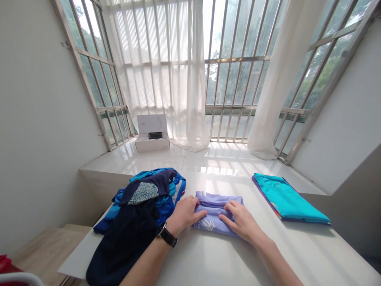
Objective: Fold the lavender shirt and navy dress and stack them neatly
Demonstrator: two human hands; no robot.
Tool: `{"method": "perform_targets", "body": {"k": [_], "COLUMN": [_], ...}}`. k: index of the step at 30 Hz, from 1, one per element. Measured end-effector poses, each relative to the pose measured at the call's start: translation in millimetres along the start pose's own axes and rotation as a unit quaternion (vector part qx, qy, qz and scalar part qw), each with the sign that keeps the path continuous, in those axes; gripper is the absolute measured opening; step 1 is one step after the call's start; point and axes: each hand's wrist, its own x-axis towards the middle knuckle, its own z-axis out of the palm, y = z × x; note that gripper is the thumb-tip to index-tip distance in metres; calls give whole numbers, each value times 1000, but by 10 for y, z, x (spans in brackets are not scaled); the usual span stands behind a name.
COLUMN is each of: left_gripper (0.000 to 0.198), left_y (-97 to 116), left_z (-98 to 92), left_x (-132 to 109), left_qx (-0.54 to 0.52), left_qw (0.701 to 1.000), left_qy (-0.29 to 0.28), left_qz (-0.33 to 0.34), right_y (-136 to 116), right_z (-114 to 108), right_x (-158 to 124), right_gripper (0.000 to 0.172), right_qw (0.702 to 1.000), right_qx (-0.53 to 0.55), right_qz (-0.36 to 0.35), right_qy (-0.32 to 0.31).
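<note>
A lavender garment [212,214], likely a shirt, lies folded into a compact rectangle on the white table [196,258]. White print shows on its near half, and a fold line runs across its middle. My left hand [186,214], with a black watch on the wrist, grips the garment's left edge, fingers curled and thumb stretched over the top. At the right end my right hand [241,220] holds the cloth, its fingers bent at the fold line and the thumb lying on the near half.
To the left is a loose heap of blue and navy clothes [137,214]. A neat folded stack with a turquoise garment [290,198] on top sits at the right. On the window ledge stands an open white box [152,143] with a black object in it, beside white curtains [190,135].
</note>
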Motion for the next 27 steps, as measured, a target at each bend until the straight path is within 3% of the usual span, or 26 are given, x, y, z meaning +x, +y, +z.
{"method": "perform_targets", "body": {"k": [16, 24, 27], "left_gripper": [16, 33, 26], "left_y": [-89, -65, -49], "left_z": [69, 81, 65], "left_x": [42, 26, 29], "left_qx": [-128, -161, -159], "left_qw": [990, 984, 983], "left_qy": [-9, -16, -18], "left_qz": [53, 78, 93], "right_y": [-30, -41, -33], "right_z": [4, 7, 18], "right_x": [-28, -29, -24], "right_gripper": [26, 29, 29], "right_qw": [999, 998, 998], "right_qx": [37, 49, 48], "right_qz": [2, -26, -31], "right_qy": [-26, -27, -25]}}
